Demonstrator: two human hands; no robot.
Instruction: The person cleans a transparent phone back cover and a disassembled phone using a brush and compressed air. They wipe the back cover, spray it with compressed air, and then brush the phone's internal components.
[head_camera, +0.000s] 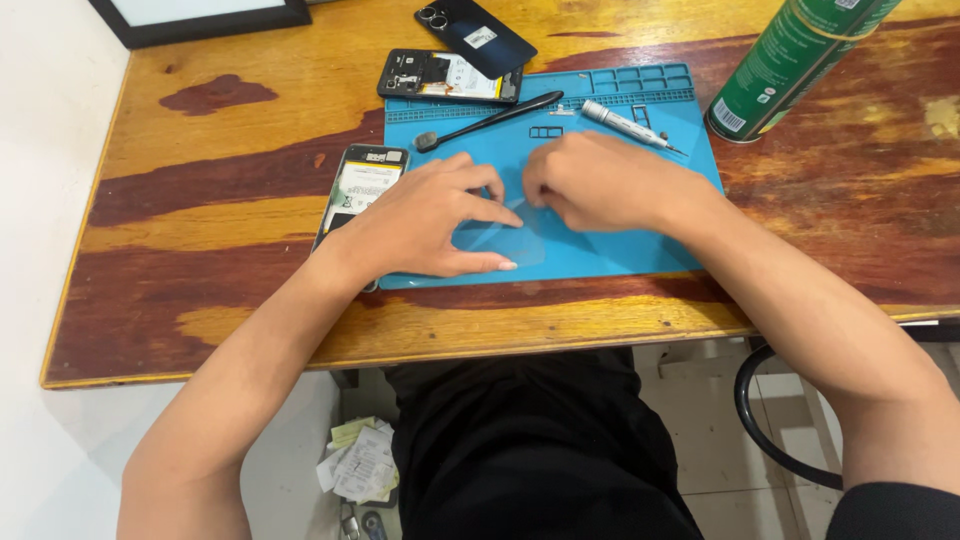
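We press our left hand (425, 220) flat, fingers spread, on a clear thin plastic sheet (500, 240) near the front edge of the blue rubber work mat (610, 250); our right hand (590, 180) pinches the sheet's top edge. Bare mat lies open rightward.

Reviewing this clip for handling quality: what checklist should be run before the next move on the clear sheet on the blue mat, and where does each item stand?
1. Left hand pins the clear sheet on the blue mat: ok.
2. Right hand has hold of the sheet's edge: cannot tell, fingertips hidden.
3. Sheet lies flat on the mat: ok.
4. Screwdriver and black pry tool lie clear of both hands: ok.
5. Opened phone safe from the left wrist: not ok, partly under it.
6. Green spray can off the mat: ok.
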